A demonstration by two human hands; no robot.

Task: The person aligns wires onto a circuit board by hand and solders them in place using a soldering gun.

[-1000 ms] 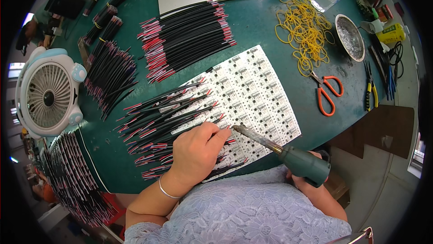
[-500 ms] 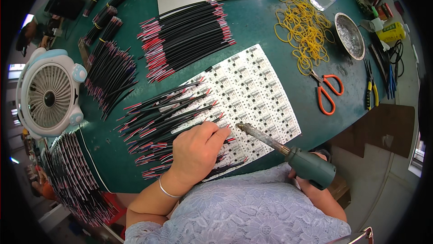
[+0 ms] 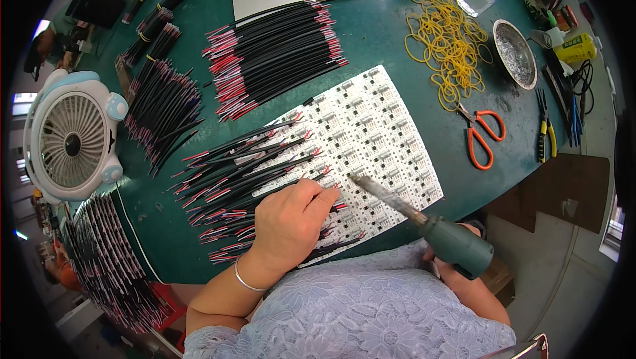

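Observation:
My left hand (image 3: 286, 223) is closed, thumb and forefinger pinched together over the white circuit board panel (image 3: 397, 140). It grips a thin wire cable whose red end peeks out at the fingertips; most of that cable is hidden under the hand. More black cables (image 3: 265, 153) with stripped red and white ends lie across the panel's left part. My right hand (image 3: 457, 263), partly hidden behind the handle, is wrapped round a green-handled soldering iron (image 3: 457, 246). The iron's tip points left and hovers over or touches the panel, just right of my left fingertips; contact cannot be made out.
Black cables lie in a flat stack (image 3: 278, 57) beyond the panel, with bundles (image 3: 162, 107) to the left near a white fan (image 3: 71, 143). Rightward are yellow rubber bands (image 3: 444, 41), a metal bowl (image 3: 514, 54), orange-handled scissors (image 3: 480, 139) and pliers (image 3: 546, 133).
The soldering iron's tip has shifted slightly away from me, up the panel. My left hand has stayed nearly in place with its pinch unchanged.

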